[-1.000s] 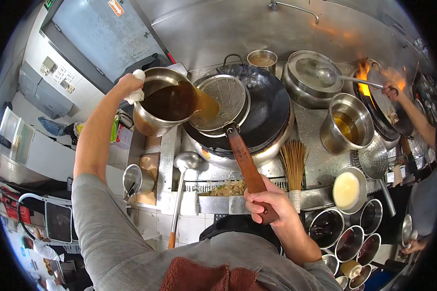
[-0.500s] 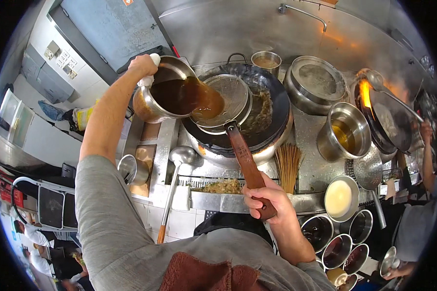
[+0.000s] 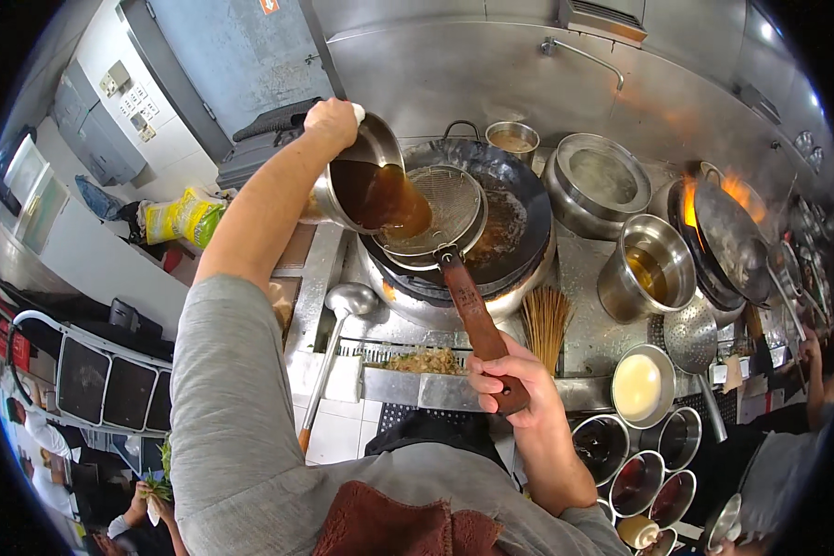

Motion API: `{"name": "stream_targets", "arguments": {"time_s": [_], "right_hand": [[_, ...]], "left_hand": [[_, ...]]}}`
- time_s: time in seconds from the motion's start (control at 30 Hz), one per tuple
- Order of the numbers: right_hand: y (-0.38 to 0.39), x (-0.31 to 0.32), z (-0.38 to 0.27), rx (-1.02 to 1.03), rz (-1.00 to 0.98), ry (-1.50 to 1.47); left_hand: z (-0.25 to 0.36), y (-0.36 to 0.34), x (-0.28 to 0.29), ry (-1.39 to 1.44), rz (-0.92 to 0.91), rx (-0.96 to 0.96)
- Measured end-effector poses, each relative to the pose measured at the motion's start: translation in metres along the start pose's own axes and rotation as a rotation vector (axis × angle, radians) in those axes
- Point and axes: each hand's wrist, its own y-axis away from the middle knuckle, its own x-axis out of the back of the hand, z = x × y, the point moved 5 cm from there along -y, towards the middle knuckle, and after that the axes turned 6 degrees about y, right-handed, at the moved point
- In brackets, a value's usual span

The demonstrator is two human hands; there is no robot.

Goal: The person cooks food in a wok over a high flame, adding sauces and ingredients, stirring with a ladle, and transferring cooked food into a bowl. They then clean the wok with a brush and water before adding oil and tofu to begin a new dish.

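Observation:
My left hand grips the rim of a steel pot with a white cloth, tipping it to the right. Brown liquid runs from the pot into a round mesh strainer. My right hand is closed round the strainer's wooden handle, holding the mesh level over a large black wok. Liquid pools and bubbles in the wok's right part. The strainer hides its left part.
A steel ladle lies left of the wok, a bamboo brush right of it. Steel pots and a skimmer stand farther right. Sauce containers cluster at lower right. A co-worker's hand is near a flaming wok.
The pot has shifted right and tipped further, with more liquid pouring through the strainer. Liquid in the wok has spread. At the right, the co-worker's wok is now tilted up beside the flames.

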Motion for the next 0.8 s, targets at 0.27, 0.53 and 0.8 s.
{"name": "stream_targets", "arguments": {"time_s": [0.27,0.53,0.8], "right_hand": [[-0.001,0.015,0.008,-0.014,-0.021,-0.011],[0.0,0.026,0.004,-0.032,0.003,0.033],[-0.002,0.033,-0.002,-0.063,-0.011,0.06]], "left_hand": [[0.045,-0.003,-0.014,-0.057,0.021,-0.025],[0.083,-0.003,-0.025,-0.24,-0.064,-0.026],[0.106,0.003,-0.031,-0.335,-0.082,-0.07]]}}
